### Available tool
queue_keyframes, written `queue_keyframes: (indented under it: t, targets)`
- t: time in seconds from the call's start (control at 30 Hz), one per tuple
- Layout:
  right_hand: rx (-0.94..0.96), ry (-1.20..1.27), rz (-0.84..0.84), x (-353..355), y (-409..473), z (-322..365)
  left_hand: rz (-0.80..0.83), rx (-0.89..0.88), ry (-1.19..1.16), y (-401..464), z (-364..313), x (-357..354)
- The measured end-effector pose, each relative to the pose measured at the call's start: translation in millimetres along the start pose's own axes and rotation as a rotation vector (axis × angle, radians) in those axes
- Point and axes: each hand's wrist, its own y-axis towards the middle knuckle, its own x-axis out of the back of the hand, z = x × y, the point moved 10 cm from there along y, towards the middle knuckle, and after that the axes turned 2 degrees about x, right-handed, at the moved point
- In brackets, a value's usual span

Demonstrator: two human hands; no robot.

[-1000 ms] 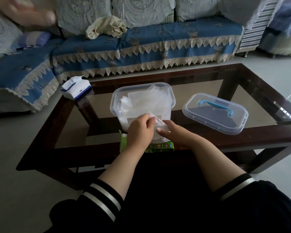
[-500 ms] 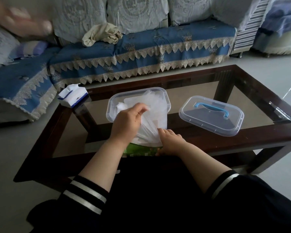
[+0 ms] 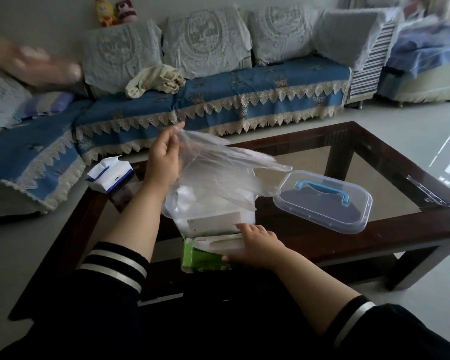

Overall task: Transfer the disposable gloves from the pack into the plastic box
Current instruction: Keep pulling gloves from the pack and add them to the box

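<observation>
My left hand [image 3: 164,157] is raised above the table and pinches a thin clear disposable glove [image 3: 226,162], which spreads out to the right over the clear plastic box [image 3: 218,211]. More clear gloves lie bunched inside the box. The green glove pack [image 3: 200,258] sits at the near table edge, right in front of the box. My right hand [image 3: 255,245] holds the pack down at its white opening, fingers curled over its right end.
The box's clear lid [image 3: 322,201] with a blue handle lies to the right on the dark glass coffee table [image 3: 390,178]. A white and blue tissue pack [image 3: 109,175] sits at the table's far left corner. A blue-covered sofa [image 3: 244,100] stands behind.
My left hand has risen from the pack up above the box, drawing a clear glove out with it. My right hand has stayed on the pack.
</observation>
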Motion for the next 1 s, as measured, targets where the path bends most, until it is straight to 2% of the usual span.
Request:
queue_keyframes:
  t: [0.1,0.23,0.43,0.6,0.77,0.87,1.0]
  targets:
    - [0.029,0.005,-0.052,7.9,0.9,5.9,-0.036,0.053,0.165,7.9,35.1,-6.0]
    - [0.030,-0.018,-0.019,6.9,5.4,4.7,-0.001,0.274,0.393,9.2,91.3,-14.3]
    - [0.057,0.033,0.008,3.2,11.9,2.2,0.011,0.229,0.864,15.3,112.4,-18.1]
    - [0.057,0.036,-0.011,3.4,13.2,0.9,0.191,0.351,1.161,17.3,127.5,-32.1]
    - [0.069,-0.037,-0.022,2.9,13.7,3.7,0.484,0.204,1.552,0.6,128.7,-59.7]
    - [0.122,-0.033,-0.030,3.3,13.7,10.8,0.577,0.227,1.640,-6.8,131.3,-62.9]
    - [0.205,0.111,-0.033,-2.8,16.3,22.4,0.556,0.300,1.611,-6.6,124.9,-54.5]
